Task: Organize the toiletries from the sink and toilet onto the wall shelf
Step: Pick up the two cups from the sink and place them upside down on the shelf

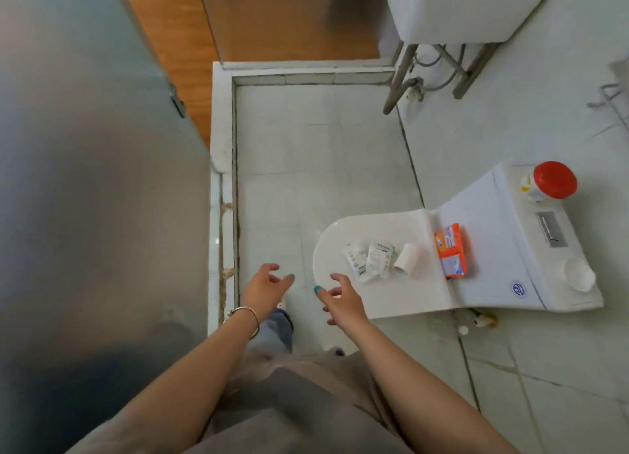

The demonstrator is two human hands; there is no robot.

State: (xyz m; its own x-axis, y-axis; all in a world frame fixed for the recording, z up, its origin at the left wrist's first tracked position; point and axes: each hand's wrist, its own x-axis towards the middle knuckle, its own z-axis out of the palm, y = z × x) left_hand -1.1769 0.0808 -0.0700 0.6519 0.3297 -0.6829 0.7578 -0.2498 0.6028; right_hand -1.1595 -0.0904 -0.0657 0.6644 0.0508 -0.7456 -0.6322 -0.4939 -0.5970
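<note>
From above, I see both hands held out over the tiled floor beside the closed toilet lid (340,235). My left hand (263,288) hangs with fingers loosely spread and grips nothing, a thin bracelet (243,314) at its wrist. My right hand (342,297) is likewise relaxed and empty, its grip apart, fingertips at the lid's near edge.

On the lid, just beyond the right hand, two white sachets (369,261) lie side by side and touching, long axes running toward that hand. Beside them a small white tube (406,259) lies on its side, its open end pointing toward me. Further back, an orange packet (452,251) lies across the hinge end of the lid, its long axis parallel to the tank's front.

On the tank (510,249) a red-lidded jar (548,182) stands upright at the far end, and a shallow white cup (578,276) sits at the near end; its contents I cannot tell. The white sink (466,14) stands well apart, at upper right.
</note>
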